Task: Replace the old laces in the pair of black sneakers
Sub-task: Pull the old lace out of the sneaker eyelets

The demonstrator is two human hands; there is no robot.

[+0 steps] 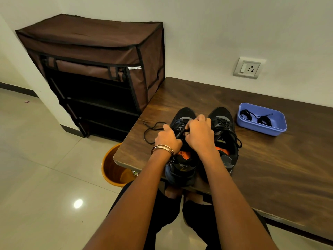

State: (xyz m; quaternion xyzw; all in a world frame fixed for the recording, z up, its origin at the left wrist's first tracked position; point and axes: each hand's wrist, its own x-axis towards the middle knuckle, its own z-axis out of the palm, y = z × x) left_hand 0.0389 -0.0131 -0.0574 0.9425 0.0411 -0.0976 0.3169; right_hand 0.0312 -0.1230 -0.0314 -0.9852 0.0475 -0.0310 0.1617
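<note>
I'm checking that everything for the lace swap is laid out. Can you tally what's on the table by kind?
Sneakers: 2, left sneaker and right sneaker
Lace bundles in the blue tray: 2, and
Blue tray: 1
Loose lace end trailing from the left sneaker: 1
Total: 6

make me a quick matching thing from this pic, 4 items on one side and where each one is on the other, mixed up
Items:
1. new laces
2. orange bin
3. shoe rack
4. socket

Places:
A. on the wall above the table
B. on the floor by the table's left corner
C. in the blue tray
D. against the wall, left of the table

Pairs: 1-C, 2-B, 3-D, 4-A
</note>
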